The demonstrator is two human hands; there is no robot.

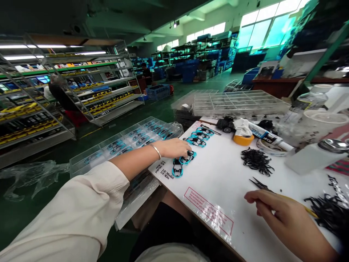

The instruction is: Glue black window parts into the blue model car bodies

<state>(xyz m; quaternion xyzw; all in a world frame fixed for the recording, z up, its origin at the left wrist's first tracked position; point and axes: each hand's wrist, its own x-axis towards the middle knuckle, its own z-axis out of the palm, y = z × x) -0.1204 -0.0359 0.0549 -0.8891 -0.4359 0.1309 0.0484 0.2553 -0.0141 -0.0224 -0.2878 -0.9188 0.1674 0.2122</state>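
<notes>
My left hand (174, 148) reaches over the left edge of the white tabletop (218, 163), its fingers bent down onto a blue-and-black part (188, 157); what the fingertips grip is hidden. Another such part (177, 169) lies just below it, and a row of similar parts (200, 137) lies beyond. At the lower right, my right hand (275, 211) hovers with thumb and index finger apart and nothing visible between them. Pliers (261, 185) with a yellow handle lie partly under that hand. Small black strips form one pile (256, 160) at the centre right and another (327, 211) at the right edge.
A compartment tray (109, 145) of blue parts stands left of the table. Clear divided trays (237, 102) are stacked behind. Orange tape (243, 139), a glue tube (269, 136), a white bottle (313, 156) and a plastic tub (324, 122) sit at the back right. A person (58, 94) is near the shelves.
</notes>
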